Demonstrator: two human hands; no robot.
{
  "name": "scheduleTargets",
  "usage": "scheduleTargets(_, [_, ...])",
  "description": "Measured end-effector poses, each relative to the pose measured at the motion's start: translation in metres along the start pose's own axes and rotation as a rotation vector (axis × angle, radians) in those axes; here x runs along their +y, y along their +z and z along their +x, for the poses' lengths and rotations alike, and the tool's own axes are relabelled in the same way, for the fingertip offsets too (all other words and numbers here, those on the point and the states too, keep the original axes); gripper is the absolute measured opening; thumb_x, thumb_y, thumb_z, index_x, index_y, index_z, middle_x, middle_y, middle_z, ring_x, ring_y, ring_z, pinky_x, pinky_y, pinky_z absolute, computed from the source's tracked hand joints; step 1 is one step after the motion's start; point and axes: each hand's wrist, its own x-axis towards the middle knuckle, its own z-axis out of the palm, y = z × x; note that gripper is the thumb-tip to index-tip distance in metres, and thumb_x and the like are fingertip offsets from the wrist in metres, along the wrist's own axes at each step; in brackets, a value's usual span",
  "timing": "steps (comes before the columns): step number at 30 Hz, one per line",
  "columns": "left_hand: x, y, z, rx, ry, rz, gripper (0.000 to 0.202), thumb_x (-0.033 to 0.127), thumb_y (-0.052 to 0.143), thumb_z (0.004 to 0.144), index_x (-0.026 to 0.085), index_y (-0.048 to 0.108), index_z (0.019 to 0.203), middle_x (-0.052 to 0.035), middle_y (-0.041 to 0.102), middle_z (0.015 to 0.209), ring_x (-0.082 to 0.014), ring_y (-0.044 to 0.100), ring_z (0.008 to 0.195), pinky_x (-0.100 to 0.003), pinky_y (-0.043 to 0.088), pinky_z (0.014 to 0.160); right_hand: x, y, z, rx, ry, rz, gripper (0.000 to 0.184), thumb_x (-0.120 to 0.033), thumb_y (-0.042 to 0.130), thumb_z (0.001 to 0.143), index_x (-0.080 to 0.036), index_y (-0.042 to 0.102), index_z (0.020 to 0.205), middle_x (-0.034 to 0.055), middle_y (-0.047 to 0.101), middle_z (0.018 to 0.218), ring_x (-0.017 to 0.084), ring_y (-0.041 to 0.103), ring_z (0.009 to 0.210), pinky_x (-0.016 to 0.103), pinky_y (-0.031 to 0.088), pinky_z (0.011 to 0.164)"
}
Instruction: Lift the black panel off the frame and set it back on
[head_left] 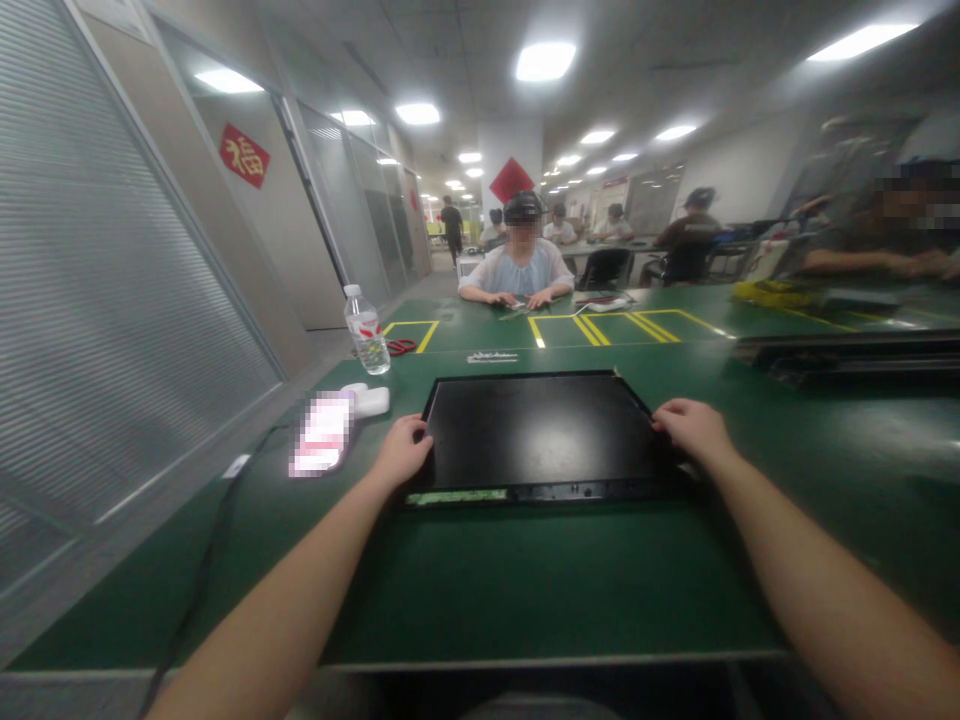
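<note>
In front of me on the green table lies a flat black display panel (pixel 544 430), its dark glossy face up. Along its near edge run a green circuit strip (pixel 457 496) and a black frame bar. My left hand (pixel 406 450) grips the panel's left edge, thumb on top and fingers curled at the rim. At the right edge, near the far corner, my right hand (pixel 694 430) pinches the rim between thumb and fingers. The undersides of both grips are hidden.
Left of the panel are a lit phone (pixel 322 432), a white case (pixel 371 402), a water bottle (pixel 367 332) and red-handled scissors (pixel 401 347). Long black frame parts (pixel 855 355) lie at the right. A person (pixel 517 260) sits across the green table (pixel 555 590).
</note>
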Motion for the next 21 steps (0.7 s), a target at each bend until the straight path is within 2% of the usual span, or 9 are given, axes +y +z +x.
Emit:
scheduleTargets(10, [0.0015, -0.0015, -0.0012, -0.015, -0.038, -0.005, 0.022, 0.025, 0.062, 0.077, 0.018, 0.077, 0.092, -0.0144, 0.07, 0.132, -0.0326, 0.062, 0.128, -0.042, 0.044, 0.113, -0.0007, -0.0003, 0.0007, 0.0, 0.009, -0.013, 0.015, -0.025, 0.061, 0.074, -0.02, 0.074, 0.074, 0.006, 0.075, 0.076, 0.019, 0.062, 0.061, 0.03, 0.047, 0.062])
scheduleTargets(21, [0.0034, -0.0021, -0.0032, -0.01, -0.061, -0.027, 0.022, 0.023, 0.063, 0.078, 0.017, 0.078, 0.092, -0.013, 0.07, 0.134, -0.0329, 0.063, 0.127, -0.043, 0.046, 0.111, 0.0012, -0.0006, 0.0011, 0.002, 0.006, -0.01, 0.016, -0.026, 0.06, 0.075, -0.02, 0.075, 0.074, 0.0056, 0.076, 0.077, 0.018, 0.062, 0.06, 0.03, 0.047, 0.063])
